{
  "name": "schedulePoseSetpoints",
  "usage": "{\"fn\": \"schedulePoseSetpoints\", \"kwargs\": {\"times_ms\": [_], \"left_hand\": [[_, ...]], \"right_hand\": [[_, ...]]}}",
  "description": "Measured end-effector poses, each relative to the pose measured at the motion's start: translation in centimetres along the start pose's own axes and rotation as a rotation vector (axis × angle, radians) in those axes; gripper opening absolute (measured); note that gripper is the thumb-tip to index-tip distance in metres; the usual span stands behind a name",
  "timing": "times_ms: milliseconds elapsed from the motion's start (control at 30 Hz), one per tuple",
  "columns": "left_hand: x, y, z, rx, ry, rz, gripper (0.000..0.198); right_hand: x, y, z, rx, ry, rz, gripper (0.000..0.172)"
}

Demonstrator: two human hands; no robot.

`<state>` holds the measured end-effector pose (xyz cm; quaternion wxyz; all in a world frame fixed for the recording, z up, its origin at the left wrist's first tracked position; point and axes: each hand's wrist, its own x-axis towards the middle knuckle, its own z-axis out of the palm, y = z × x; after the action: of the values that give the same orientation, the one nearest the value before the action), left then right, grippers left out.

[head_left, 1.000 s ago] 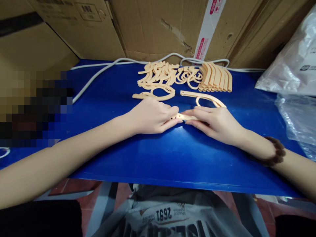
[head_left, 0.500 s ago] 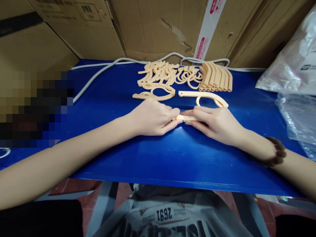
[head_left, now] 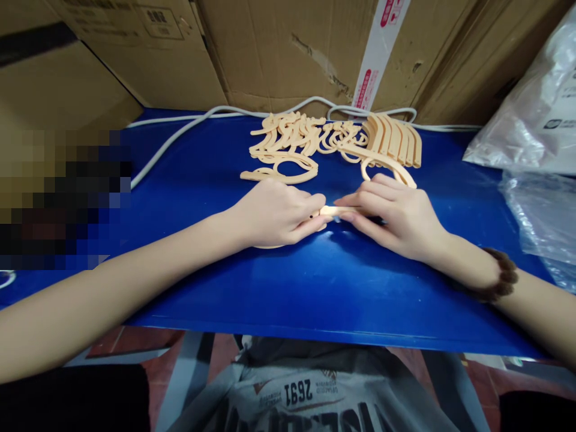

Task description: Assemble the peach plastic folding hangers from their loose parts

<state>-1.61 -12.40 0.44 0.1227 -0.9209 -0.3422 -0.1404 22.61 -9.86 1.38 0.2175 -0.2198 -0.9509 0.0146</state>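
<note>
Head view: left hand (head_left: 274,213) and right hand (head_left: 396,219) meet at mid-table, both pinched onto one short peach strip (head_left: 335,210), left thumb and forefinger on its near end, right fingertips on the other end. The strip sits just above the blue table (head_left: 315,288), between the two hands. A sliver of another peach part shows under the left palm; can't tell what it is. Behind the right hand lies a long curved piece (head_left: 382,165), touching or nearly touching the knuckles. Back right: a tidy stacked row (head_left: 396,144) of curved parts, which I read as the finished lot. Back centre: a loose heap (head_left: 301,135), which I read as the remaining lot and looks about as big as the row. So roughly mid-run, one part in hand. A white cable (head_left: 180,135) runs along the rear edge, with cardboard boxes (head_left: 279,48) behind it and plastic bags (head_left: 535,120) at the right. Versus a second ago: the right hand has shifted up and inward, the long curved piece has moved from flat in front of the heap to back against it, and the left hand has barely moved, with the same pinch.
</note>
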Motion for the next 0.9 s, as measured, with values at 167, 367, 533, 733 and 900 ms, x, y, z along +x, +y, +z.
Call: {"fn": "schedulePoseSetpoints", "kwargs": {"times_ms": [167,367,533,733,900], "left_hand": [[0.1,0.0,-0.1,0.057,0.040,-0.088,0.040],[0.1,0.1,-0.5,0.112,0.038,-0.103,0.039],[0.1,0.4,-0.6,0.126,0.068,-0.081,0.037],[0.1,0.3,-0.6,0.129,0.140,0.019,0.025],[0.2,0.5,-1.0,0.126,0.122,0.229,0.015]], "right_hand": [[0.0,-0.1,-1.0,-0.178,0.210,0.193,0.027],[-0.1,1.3,-1.0,-0.180,0.259,0.353,0.029],[-0.2,2.4,0.0,-0.039,0.281,0.397,0.028],[0.0,1.6,0.1,0.087,0.247,0.370,0.027],[0.1,0.8,0.0,0.052,0.167,0.337,0.025]]}}
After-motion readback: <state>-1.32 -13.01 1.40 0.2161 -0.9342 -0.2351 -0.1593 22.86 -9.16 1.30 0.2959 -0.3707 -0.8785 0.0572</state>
